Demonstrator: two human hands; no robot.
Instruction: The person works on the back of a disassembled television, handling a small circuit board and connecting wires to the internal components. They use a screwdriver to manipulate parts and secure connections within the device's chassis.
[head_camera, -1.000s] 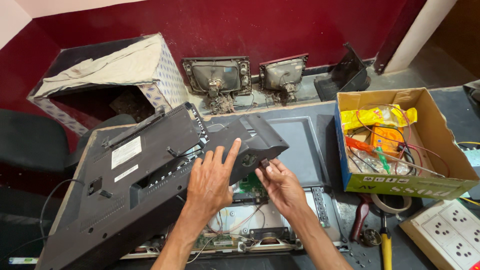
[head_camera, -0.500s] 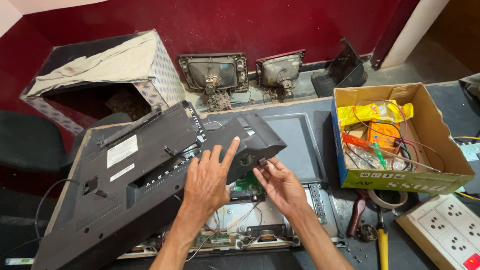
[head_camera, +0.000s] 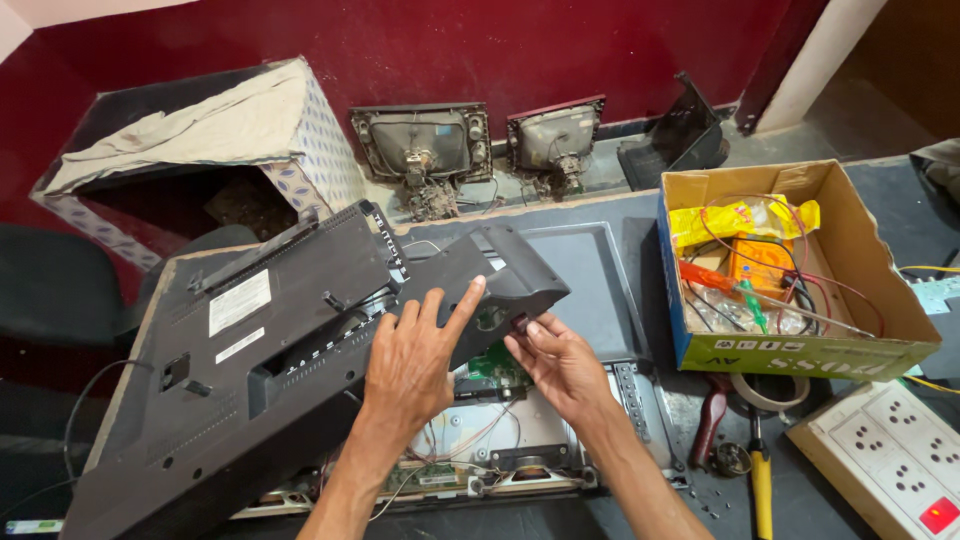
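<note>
A large dark plastic back cover (head_camera: 270, 340) of a flat television is tilted up off its chassis (head_camera: 500, 440), where a green circuit board (head_camera: 495, 365) and wires show beneath. My left hand (head_camera: 415, 360) lies flat with spread fingers on the cover's raised middle part. My right hand (head_camera: 560, 365) grips the cover's right lower edge with its fingertips, just above the circuit board.
A cardboard box (head_camera: 800, 350) of wires, a yellow packet and an orange meter stands at the right. Below it lie a tape roll (head_camera: 770, 390), a yellow-handled screwdriver (head_camera: 762, 490) and a white power strip (head_camera: 890, 460). Two old picture tubes (head_camera: 420, 150) lean on the red wall.
The view has shifted slightly. The cover and both hands stay in nearly the same pose on it.
</note>
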